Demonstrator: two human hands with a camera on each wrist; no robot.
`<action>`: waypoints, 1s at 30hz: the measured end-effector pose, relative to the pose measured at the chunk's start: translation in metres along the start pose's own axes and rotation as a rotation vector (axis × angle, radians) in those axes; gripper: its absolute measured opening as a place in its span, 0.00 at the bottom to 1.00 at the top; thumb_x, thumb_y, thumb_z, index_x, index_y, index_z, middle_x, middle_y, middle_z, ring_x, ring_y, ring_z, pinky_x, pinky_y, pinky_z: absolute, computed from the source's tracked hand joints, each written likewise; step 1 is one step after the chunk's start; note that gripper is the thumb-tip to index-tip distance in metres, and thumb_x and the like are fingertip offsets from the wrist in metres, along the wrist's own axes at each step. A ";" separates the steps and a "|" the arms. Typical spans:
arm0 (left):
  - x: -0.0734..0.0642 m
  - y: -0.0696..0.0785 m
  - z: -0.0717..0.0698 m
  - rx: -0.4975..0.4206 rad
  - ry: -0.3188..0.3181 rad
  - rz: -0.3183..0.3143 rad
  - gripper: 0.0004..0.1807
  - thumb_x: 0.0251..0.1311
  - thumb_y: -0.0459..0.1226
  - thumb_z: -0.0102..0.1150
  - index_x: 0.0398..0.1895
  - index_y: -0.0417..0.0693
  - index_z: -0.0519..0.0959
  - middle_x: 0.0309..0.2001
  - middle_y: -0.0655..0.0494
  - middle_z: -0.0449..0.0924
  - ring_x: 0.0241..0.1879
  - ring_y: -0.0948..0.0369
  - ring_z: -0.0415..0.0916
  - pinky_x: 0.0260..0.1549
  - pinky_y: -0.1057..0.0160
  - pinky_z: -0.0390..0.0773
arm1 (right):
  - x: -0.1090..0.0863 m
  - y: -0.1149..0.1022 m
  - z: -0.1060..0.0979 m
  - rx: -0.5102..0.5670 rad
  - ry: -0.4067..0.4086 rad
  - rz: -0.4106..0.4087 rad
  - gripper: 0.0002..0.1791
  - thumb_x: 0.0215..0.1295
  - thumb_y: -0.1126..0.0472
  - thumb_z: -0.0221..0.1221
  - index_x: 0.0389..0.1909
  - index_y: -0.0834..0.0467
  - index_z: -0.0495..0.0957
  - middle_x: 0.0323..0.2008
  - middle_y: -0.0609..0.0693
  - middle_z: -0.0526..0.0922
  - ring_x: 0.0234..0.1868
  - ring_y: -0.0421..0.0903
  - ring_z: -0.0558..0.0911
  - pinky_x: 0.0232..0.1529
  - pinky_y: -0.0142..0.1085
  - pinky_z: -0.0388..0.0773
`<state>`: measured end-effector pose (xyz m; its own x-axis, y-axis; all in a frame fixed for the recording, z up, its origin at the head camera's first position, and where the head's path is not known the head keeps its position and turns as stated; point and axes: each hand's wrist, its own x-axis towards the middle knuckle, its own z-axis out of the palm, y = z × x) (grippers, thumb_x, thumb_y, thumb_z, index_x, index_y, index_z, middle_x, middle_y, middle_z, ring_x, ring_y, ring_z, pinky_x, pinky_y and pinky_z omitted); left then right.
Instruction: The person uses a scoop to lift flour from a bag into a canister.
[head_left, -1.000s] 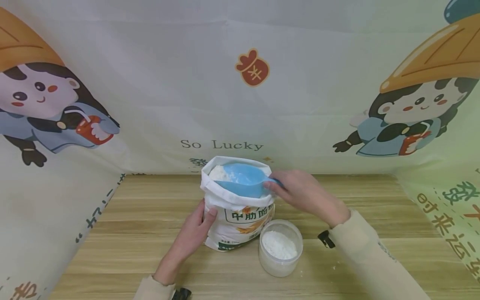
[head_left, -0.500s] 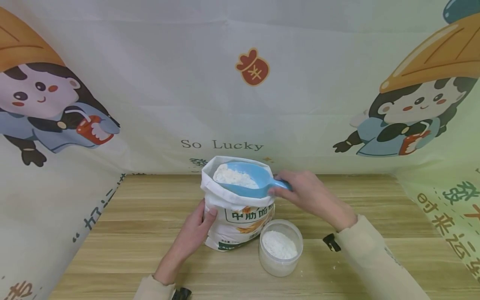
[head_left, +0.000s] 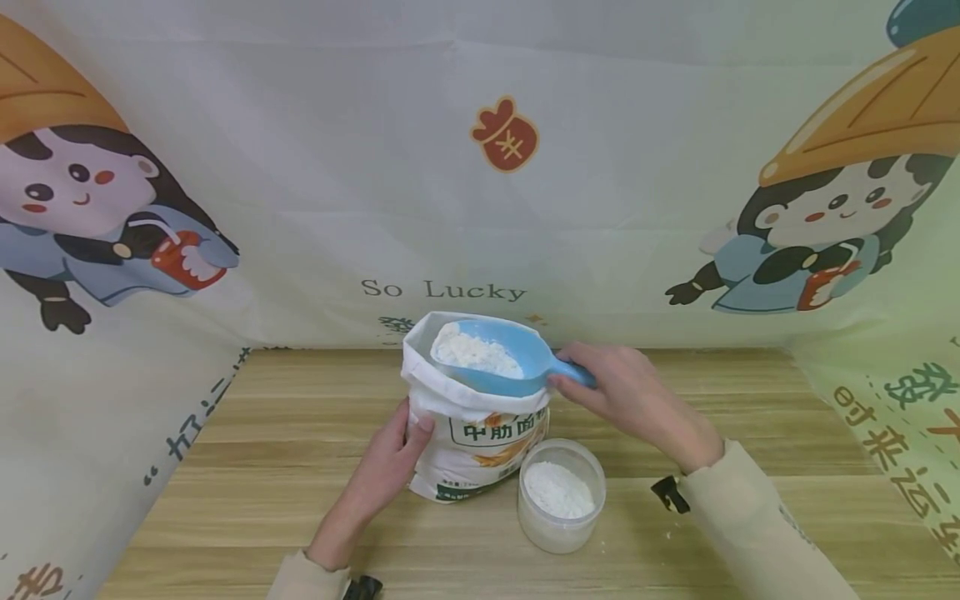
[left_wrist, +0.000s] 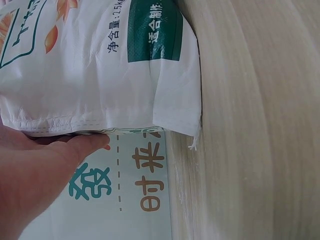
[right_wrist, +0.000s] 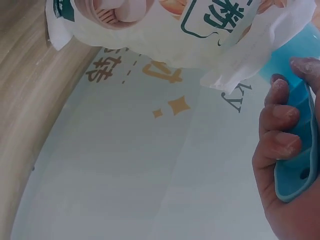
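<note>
A white flour bag stands upright with its top folded outward. At its left side my left hand holds it, thumb towards the front; the left wrist view shows that hand against the bag's side edge, other fingers mostly hidden. My right hand grips the handle of a blue scoop. Heaped with white flour, the scoop lies level in the bag's mouth. In the right wrist view, floury fingers curl round the scoop's handle.
A clear round plastic tub with flour in it stands in front of the bag's right corner. Small flour specks dot the wooden tabletop to its right. A printed cloth backdrop rises behind and at both sides.
The scoop has risen slightly and shifted right in the bag's mouth, levelling so that more of its flour load shows. My right hand moved right with it; my left hand stayed still.
</note>
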<state>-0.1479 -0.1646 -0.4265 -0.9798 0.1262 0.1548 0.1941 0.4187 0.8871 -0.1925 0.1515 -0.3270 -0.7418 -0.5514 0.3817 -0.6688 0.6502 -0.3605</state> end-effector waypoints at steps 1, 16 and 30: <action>0.000 0.000 0.000 0.002 -0.001 -0.001 0.26 0.83 0.46 0.44 0.75 0.43 0.65 0.63 0.38 0.77 0.61 0.45 0.76 0.60 0.39 0.76 | -0.001 0.000 0.000 -0.001 0.007 0.003 0.11 0.73 0.54 0.64 0.47 0.59 0.84 0.26 0.41 0.77 0.24 0.38 0.71 0.24 0.33 0.69; 0.002 -0.003 0.002 0.004 0.004 0.013 0.27 0.82 0.46 0.45 0.75 0.42 0.64 0.63 0.37 0.77 0.61 0.43 0.76 0.59 0.38 0.77 | -0.015 0.004 -0.013 -0.009 0.116 0.005 0.08 0.72 0.59 0.65 0.44 0.59 0.85 0.30 0.44 0.83 0.28 0.40 0.76 0.29 0.35 0.75; 0.001 -0.005 0.001 0.014 0.002 0.029 0.29 0.83 0.47 0.43 0.77 0.41 0.62 0.66 0.34 0.75 0.64 0.41 0.74 0.60 0.37 0.75 | -0.032 0.012 -0.029 -0.045 0.176 -0.031 0.05 0.67 0.63 0.68 0.42 0.59 0.85 0.29 0.43 0.83 0.26 0.38 0.74 0.27 0.33 0.74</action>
<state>-0.1499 -0.1660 -0.4307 -0.9738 0.1365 0.1819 0.2235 0.4271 0.8761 -0.1754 0.1917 -0.3190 -0.6979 -0.4746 0.5363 -0.6857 0.6589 -0.3093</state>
